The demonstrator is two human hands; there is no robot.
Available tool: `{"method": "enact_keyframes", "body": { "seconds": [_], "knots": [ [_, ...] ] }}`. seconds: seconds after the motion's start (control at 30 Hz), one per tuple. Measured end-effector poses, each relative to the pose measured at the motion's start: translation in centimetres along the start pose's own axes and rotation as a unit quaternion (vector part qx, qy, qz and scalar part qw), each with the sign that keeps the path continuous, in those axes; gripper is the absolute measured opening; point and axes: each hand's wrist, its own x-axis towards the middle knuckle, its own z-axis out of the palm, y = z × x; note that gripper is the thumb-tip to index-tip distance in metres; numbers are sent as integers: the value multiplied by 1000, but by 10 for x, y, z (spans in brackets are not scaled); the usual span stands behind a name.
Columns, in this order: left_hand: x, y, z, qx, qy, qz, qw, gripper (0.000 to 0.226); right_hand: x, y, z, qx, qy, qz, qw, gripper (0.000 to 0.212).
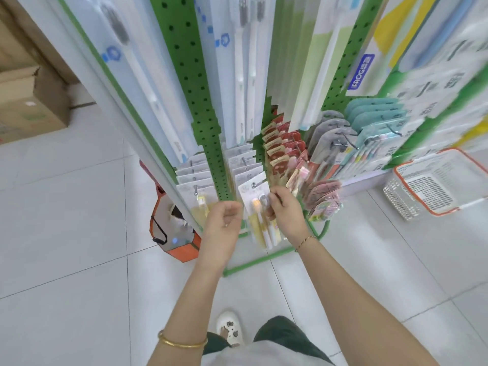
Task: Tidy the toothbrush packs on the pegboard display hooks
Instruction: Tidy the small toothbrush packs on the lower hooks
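Left hand [224,216]: one. Fingers are curled toward the palm, just beside the left edge of the front pack. Whether it grips anything cannot be told.
Right hand [284,211]: one. Thumb and forefinger pinch the right edge of the front pack, near its top.
Front toothbrush pack [254,204]: one white card with a clear blister over yellow and orange brushes. It hangs tilted on a metal hook [254,184], low on the green perforated pegboard [190,75].
Middle column of white cards [244,165]: at least six overlap behind the front pack. Blur prevents an exact count.
Left column of white cards [194,180]: at least four. The lower part of the nearest card is hidden by the left hand.
Red-card packs [284,143]: one column, too blurred to count.
Pink packs [323,198]: one cluster, bottom right of the board. Their print is unreadable.
Teal cards [375,112]: about five, fanned.
Long white toothbrush packs [243,75]: several on the upper row, cut off by the top edge.
Orange fabric bag [182,244]: one, on the floor, partly hidden behind the white side panel.
White mesh basket with orange rim [401,199]: one, cut off at the right edge.
Brown cardboard boxes [29,107]: two, cut off at the left edge.
Gold bangle [182,342]: one, on the left wrist.
Thin chain bracelet [306,240]: one, on the right wrist.
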Motion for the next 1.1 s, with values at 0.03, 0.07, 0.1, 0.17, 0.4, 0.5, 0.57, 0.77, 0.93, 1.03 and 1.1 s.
{"method": "enact_keyframes", "body": {
  "seconds": [0.03,0.07,0.1,0.17,0.4,0.5,0.57,0.77,0.93,1.03,1.1],
  "knots": [
    [-1,1,-1,2,-4,0,1000,31,-4,0,0,7,4,0,1000,23],
    [-1,2,-2,4,-7,0,1000,31,-7,-1,-1,9,7,0,1000,24],
    [-2,3,-3,4,-8,-2,1000,31,-9,-2,-3,9,8,-1,1000,26],
    [-2,6,-2,1,-9,-5,1000,29,-13,-4,-7,-7,8,-11,1000,28],
    [-17,14,15,-16,-35,-14,999,13,-32,-19,-27,-24,15,-67,997,19],
    [-26,17,32,1,-29,8,1000,32,-42,-30,-36,0,-5,-83,997,27],
    [-32,20,41,20,-1,17,1000,32,-47,-34,-43,6,-18,-83,996,29],
    [-31,31,57,-24,20,31,999,28,-61,-27,-66,5,-44,-66,997,26],
    [-25,36,56,-25,-55,77,995,25,-65,-26,-73,51,-35,-57,996,22],
    [-24,30,54,19,-122,86,989,27,-64,-27,-78,105,-12,-40,994,20],
    [-26,27,54,20,-146,76,986,36,-63,-26,-81,112,-12,-43,993,19]
  ]
}}
